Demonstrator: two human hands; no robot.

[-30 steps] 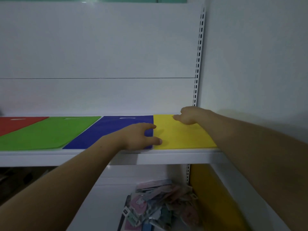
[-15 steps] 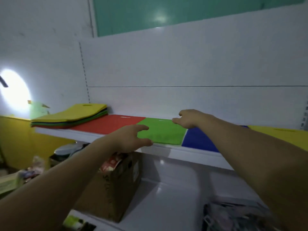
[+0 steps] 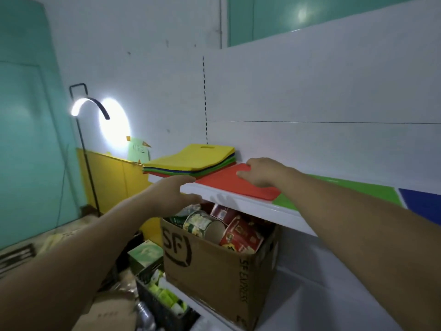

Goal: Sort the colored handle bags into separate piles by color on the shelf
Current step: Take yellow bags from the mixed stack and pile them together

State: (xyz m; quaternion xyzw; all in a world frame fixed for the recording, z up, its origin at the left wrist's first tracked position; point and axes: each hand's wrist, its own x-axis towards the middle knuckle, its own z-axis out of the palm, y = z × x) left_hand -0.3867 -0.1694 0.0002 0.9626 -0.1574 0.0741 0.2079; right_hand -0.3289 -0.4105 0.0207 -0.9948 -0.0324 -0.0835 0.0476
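Sorting is underway. Red bag, green bag and blue bag lie flat, side by side on shelf. Mixed stack, yellow on top, sits at shelf's left end, just beside red. R hand lies on red's far-left corner, fingers bent over the edge; can't tell if gripping or just pressing. L hand is at the front lip near stack, fingers apart, holding nothing. Prob. squaring up red. Next: reach for stack, peel off top yellow only, take it to a yellow pile (not in view).
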